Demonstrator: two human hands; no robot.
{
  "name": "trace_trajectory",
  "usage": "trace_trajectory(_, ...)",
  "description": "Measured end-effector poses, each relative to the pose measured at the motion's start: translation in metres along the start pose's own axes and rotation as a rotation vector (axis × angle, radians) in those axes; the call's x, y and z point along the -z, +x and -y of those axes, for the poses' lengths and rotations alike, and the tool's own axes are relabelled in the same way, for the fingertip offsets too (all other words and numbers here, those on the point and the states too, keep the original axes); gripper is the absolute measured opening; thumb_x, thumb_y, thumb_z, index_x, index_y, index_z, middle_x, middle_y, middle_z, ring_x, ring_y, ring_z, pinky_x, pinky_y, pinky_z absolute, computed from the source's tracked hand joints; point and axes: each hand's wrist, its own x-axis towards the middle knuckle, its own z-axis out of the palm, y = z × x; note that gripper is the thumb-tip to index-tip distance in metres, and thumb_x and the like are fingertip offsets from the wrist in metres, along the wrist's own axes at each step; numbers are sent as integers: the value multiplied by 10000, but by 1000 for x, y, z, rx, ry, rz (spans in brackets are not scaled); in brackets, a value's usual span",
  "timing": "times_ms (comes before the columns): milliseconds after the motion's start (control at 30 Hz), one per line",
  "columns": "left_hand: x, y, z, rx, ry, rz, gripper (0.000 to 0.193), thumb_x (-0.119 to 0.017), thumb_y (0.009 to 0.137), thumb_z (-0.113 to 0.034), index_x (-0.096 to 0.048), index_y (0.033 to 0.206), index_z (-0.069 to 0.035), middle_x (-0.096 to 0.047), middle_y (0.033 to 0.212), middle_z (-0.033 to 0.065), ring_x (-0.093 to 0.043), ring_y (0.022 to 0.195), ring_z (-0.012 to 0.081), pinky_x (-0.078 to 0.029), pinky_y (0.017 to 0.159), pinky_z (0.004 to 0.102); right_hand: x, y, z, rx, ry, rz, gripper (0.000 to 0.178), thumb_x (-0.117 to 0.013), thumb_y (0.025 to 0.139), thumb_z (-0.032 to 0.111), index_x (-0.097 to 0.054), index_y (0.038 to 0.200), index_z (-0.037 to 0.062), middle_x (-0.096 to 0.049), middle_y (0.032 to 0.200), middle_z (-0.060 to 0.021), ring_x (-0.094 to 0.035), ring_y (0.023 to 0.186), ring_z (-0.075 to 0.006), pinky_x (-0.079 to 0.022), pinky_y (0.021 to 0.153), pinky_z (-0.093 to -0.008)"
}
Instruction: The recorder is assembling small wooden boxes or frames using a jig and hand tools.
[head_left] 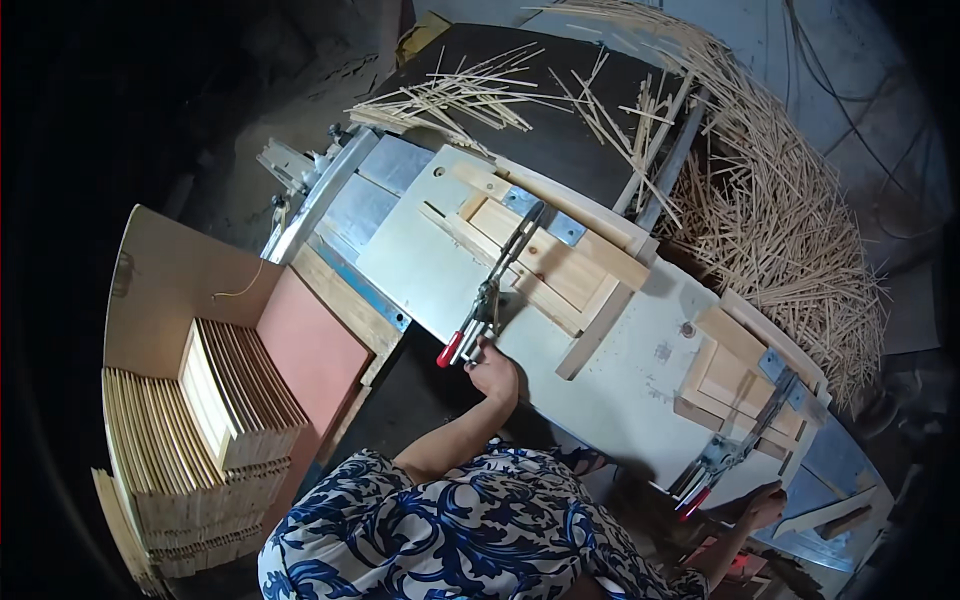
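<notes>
My left hand [493, 372] closes at the lower end of a toggle clamp [488, 292] with a red grip. The clamp's long bar reaches across a rectangular wooden frame panel [548, 262], which lies between wooden blocks on a pale sliding board [400, 258]. Off to the right, my right hand [766, 506] has its fingers curled near the board's front edge; what they hold, if anything, is hidden. Close to that hand, a second red-handled toggle clamp [722, 455] stretches over a smaller wooden frame panel [735, 383].
At left, stacks of wooden frame pieces [160, 430] stand beside a pink board [312, 340]. Thin wood offcuts [790, 220] are heaped behind the board, with more strips scattered on a dark table [545, 75]. A metal rail [318, 195] edges the machine's far left.
</notes>
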Motion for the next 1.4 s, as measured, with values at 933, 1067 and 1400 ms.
trace_trajectory(933, -101, 588, -146, -32, 295, 101, 959, -591, 904, -717, -665, 1061, 227, -673, 1136, 390, -661, 1153, 450, -491, 1005, 460, 155, -322, 449, 540, 279, 147, 518, -552, 1021, 188, -482, 1492, -16, -535, 1224, -272, -528, 1127, -435, -436, 996, -489)
trace_trajectory(1067, -105, 676, -141, -84, 187, 191, 860, -578, 966, -637, -605, 1250, 175, -681, 1203, 339, -657, 1174, 409, -486, 1020, 430, 159, -370, 525, 623, 304, 112, 519, -571, 1006, 153, -483, 1486, -22, -546, 1228, -260, -517, 1148, -433, -423, 1007, -501)
trace_trajectory(1400, 3, 341, -61, 285, -383, 656, 408, -475, 1106, -389, -542, 1214, -2, -619, 975, 108, -586, 752, 153, -513, 650, 317, 153, -446, 685, 777, 325, 459, 657, -706, 923, 188, -460, 1496, -19, -571, 1247, -230, -499, 1186, -416, -401, 1034, -497)
